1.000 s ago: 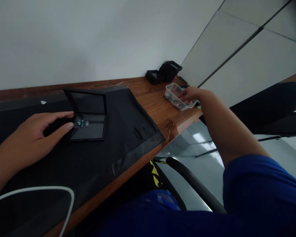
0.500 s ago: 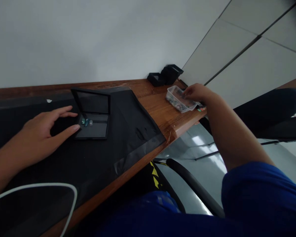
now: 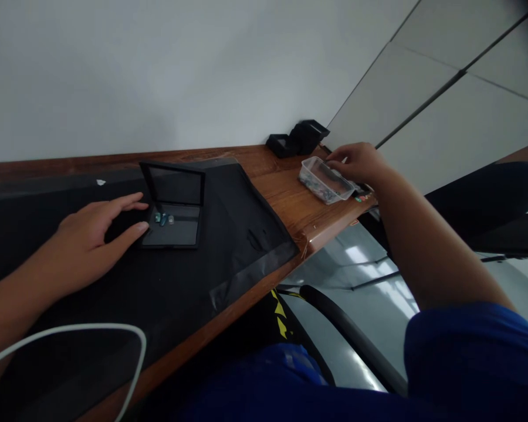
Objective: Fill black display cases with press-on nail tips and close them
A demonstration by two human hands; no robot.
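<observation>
My left hand lies at the left side of a small black flip-lid case, thumb and fingers spread, the thumb tip at the case's edge. The case stands with its clear-windowed lid raised. In it, toward the left, sit three small gem-like stones, two blue-green and one pale. My right hand is above the far right rim of a clear plastic tub that holds many small stones. Its thumb and fingertips are pinched together; what they hold, if anything, is too small to make out.
A black mat covers much of the wooden table. Black open boxes stand by the wall. A white scrap lies on the mat. A white cable loops at front left, and a chair armrest is below the table edge.
My right hand has lifted a little from inside the tub to above its rim, fingers pinched. My left hand stays beside the case. The whole view has shifted slightly.
</observation>
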